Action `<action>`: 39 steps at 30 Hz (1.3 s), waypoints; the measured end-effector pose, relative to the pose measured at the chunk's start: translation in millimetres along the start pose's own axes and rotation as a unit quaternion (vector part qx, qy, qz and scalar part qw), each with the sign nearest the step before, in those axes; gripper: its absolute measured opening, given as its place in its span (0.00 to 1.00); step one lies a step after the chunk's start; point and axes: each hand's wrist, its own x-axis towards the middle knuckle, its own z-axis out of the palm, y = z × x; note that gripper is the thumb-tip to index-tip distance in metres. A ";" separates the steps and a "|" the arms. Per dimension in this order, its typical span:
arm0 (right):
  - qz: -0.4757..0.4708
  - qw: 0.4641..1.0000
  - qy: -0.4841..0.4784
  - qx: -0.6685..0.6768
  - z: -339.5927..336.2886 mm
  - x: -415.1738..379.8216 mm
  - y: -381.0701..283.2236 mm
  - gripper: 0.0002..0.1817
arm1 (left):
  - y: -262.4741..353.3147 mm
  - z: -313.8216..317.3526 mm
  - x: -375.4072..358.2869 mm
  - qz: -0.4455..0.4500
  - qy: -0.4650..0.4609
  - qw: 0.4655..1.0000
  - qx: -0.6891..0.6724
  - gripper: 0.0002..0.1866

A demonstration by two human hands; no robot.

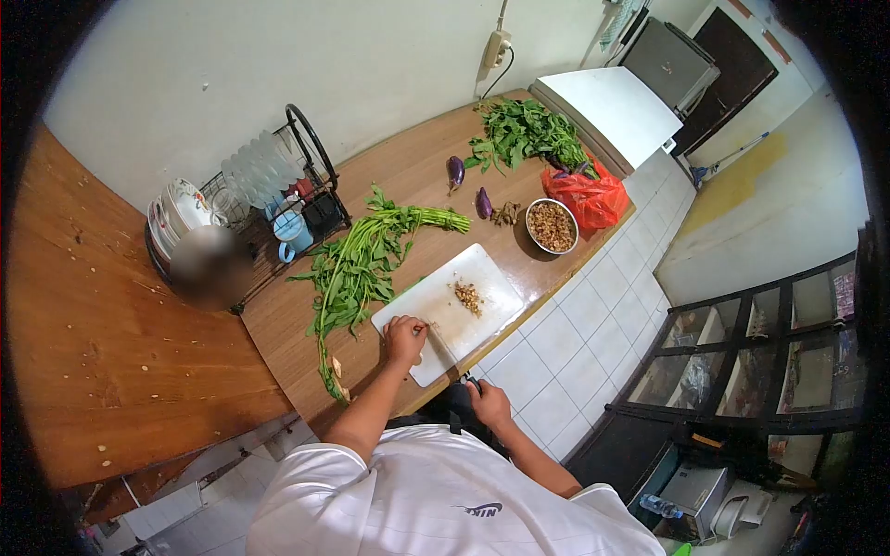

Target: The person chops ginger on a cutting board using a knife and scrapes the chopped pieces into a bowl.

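My right hand (489, 405) grips the dark handle of a knife near the front edge of the table. The knife blade (445, 344) reaches over the white cutting board (496, 273). On the board's left part rests my left hand (405, 341), its fingers curled together; whatever is under them is too small to make out. Chopped brown pieces (468, 297) lie in a small heap on the board. Beyond it, a white bowl (553, 226) is filled with similar brown pieces.
Long-stemmed leafy greens (357, 264) lie left of the board, with another leafy bunch (528, 130) at the far end. Two eggplants (455, 172), ginger-like roots (506, 214) and a red plastic bag (598, 197) are on the table. A dish rack (320, 190) holds glasses and bowls.
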 end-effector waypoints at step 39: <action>-0.015 0.999 0.015 -0.045 3.1 -11.4 6.1 0.29 | 10.3 -18.3 -1.4 -0.010 -0.026 1.000 0.009 0.07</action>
